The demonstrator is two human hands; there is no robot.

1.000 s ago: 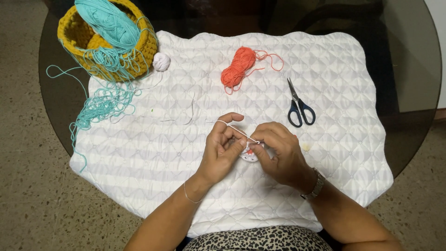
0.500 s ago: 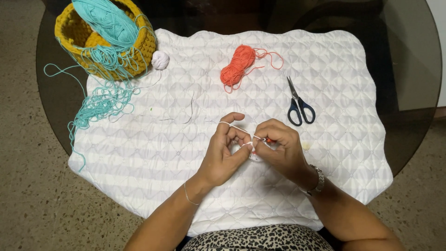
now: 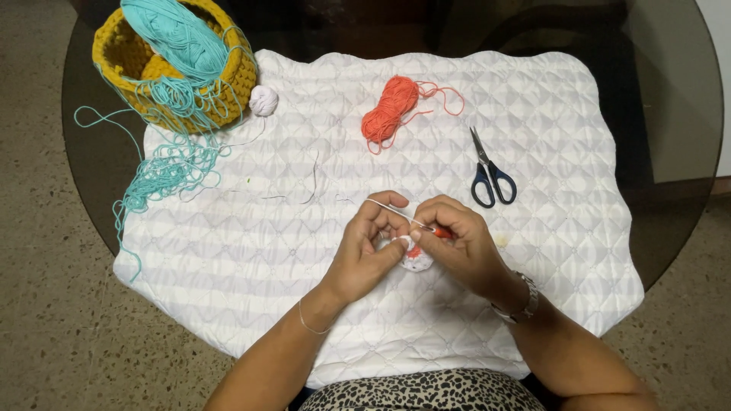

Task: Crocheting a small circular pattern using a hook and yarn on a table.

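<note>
My left hand pinches a small round crochet piece, white with an orange centre, and carries a strand of white yarn over its fingers. My right hand grips a crochet hook with an orange handle; its thin metal shaft points up-left into the piece. Both hands meet over the middle of a white quilted mat. The white strand trails left across the mat toward a small white yarn ball.
A yellow crocheted basket with teal yarn stands at the back left, with tangled teal strands spilling over the mat's edge. An orange yarn skein and blue-handled scissors lie behind my hands. The round glass table sits over speckled floor.
My hands have stayed in the same place, with small finger movements around the hook and piece. The hook's shaft has shifted slightly.
</note>
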